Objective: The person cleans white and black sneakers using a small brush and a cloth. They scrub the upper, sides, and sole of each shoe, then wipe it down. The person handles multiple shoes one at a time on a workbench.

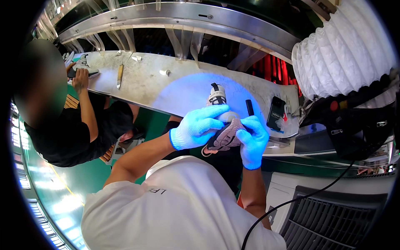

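Wearing a white knit glove, my left hand [201, 126] is closed on the upper side of a sneaker [227, 136]. The sneaker is tilted so that its pinkish-grey patterned sole shows. My right hand [254, 141], gloved too, pinches the sole's edge near the toe with thumb and fingers. Just beyond the right fingertips a slim black stick, like a pen [249, 107], points away; whether the hand touches it I cannot tell. Behind my left fingers a white and black sneaker [217, 95] is on the bench. Bluish light falls on both gloves.
A long pale bench [146, 85] carries a knife-like tool [120, 76], white scraps [165, 72] and a dark phone-like object [276, 112]. A metal rail [179, 16] with clear strips runs behind. A white ribbed duct [341, 54] hangs right. At left, a co-worker's hand [81, 79] touches another shoe.
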`<control>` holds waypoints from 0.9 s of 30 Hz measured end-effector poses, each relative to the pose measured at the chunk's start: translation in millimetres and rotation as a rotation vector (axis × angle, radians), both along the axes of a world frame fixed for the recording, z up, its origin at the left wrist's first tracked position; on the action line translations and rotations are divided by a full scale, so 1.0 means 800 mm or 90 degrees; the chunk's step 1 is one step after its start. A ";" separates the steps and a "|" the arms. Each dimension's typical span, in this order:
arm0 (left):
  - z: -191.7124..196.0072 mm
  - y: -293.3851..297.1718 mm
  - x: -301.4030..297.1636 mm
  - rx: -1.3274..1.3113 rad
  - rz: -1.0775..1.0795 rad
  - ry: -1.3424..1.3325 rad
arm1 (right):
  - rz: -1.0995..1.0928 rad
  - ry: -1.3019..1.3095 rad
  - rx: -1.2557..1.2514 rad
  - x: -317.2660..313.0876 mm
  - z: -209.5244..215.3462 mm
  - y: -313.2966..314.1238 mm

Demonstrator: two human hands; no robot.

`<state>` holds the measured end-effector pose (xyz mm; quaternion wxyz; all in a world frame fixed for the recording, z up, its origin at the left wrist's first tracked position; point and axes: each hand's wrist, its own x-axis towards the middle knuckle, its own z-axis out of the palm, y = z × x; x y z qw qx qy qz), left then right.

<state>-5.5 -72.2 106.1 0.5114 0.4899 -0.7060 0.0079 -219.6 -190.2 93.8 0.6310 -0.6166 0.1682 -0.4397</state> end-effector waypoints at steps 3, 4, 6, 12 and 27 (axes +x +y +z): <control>-0.008 0.012 -0.005 0.023 -0.037 0.069 | 0.015 -0.024 -0.013 -0.004 -0.003 0.005; -0.006 0.015 -0.008 0.033 -0.050 0.099 | 0.015 -0.024 -0.022 -0.005 -0.006 0.009; -0.003 0.029 -0.017 0.090 -0.084 0.222 | 0.002 -0.023 -0.034 -0.003 -0.008 0.019; -0.012 0.044 -0.055 0.057 -0.008 0.417 | -0.065 0.028 -0.159 0.002 -0.010 0.054; -0.011 0.034 -0.057 0.004 0.062 0.386 | -0.134 0.078 -0.289 0.017 0.004 0.064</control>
